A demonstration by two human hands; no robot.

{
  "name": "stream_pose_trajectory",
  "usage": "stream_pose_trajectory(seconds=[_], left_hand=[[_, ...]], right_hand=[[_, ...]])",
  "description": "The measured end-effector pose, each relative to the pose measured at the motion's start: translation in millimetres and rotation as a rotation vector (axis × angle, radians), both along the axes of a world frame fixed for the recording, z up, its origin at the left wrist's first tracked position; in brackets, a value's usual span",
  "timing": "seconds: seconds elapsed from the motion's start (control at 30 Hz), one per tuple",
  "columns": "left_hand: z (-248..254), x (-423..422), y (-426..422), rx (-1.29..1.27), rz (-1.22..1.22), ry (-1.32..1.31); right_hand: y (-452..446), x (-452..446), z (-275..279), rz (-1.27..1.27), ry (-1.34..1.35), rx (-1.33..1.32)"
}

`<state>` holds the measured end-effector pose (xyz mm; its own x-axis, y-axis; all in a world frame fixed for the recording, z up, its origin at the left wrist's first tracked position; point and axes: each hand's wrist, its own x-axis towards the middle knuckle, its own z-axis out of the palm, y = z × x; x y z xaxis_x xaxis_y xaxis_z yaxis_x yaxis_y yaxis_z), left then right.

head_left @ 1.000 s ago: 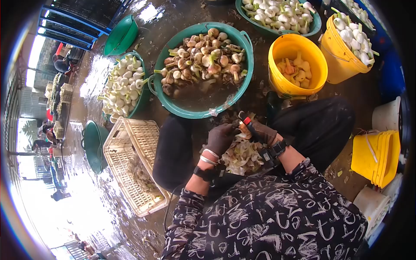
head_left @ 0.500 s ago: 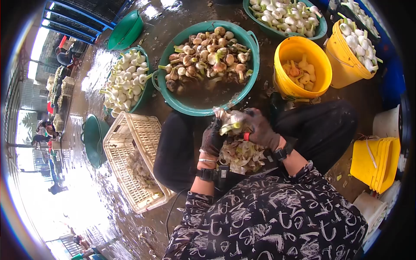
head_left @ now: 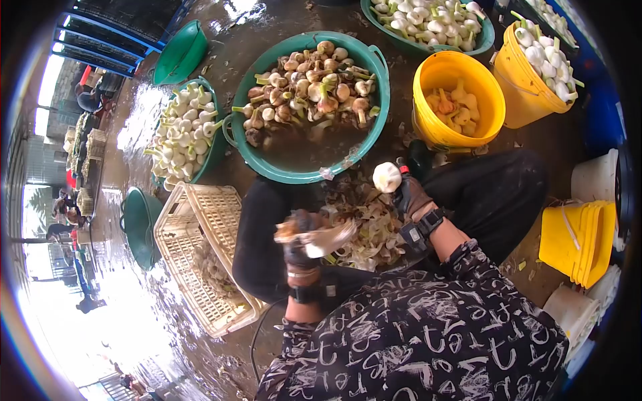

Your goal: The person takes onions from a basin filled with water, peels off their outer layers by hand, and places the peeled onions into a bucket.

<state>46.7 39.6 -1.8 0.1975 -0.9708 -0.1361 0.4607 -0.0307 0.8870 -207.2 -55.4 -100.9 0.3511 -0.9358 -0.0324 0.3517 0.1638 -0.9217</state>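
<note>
My right hand (head_left: 411, 196), in a dark glove with a red band on a finger, is closed round a clean white garlic bulb (head_left: 387, 177). My left hand (head_left: 302, 230), gloved too and blurred by motion, is closed on a strip of pale garlic skin (head_left: 329, 240) that trails to the right. A brownish end of it sticks out on the left. Between my legs lies a heap of garlic peelings (head_left: 371, 230). Just beyond my hands, a green tub (head_left: 294, 175) holds unpeeled garlic bulbs (head_left: 314, 83) in murky water.
A yellow bucket (head_left: 428, 130) with several bulbs stands ahead on the right, beside another yellow bucket (head_left: 525, 107) full of white garlic. More white garlic fills tubs at the left (head_left: 217, 150) and back (head_left: 485, 43). A white crate (head_left: 200, 254) with peelings tilts by my left leg. The floor is wet.
My hands, together over the peelings before, have moved apart. The left has drawn back to the left with the skin; the right has moved slightly forward and right with the bare bulb.
</note>
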Motion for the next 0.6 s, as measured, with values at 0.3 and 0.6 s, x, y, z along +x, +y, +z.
stream_pose_trajectory(seconds=[0.3,0.6], left_hand=[[40,-64,-70,0.211,-0.441,-1.12],[42,-46,-59,0.167,-0.495,0.306]], right_hand=[[1,14,-14,-0.109,-0.245,0.486],[2,9,-21,-0.104,-0.522,0.941]])
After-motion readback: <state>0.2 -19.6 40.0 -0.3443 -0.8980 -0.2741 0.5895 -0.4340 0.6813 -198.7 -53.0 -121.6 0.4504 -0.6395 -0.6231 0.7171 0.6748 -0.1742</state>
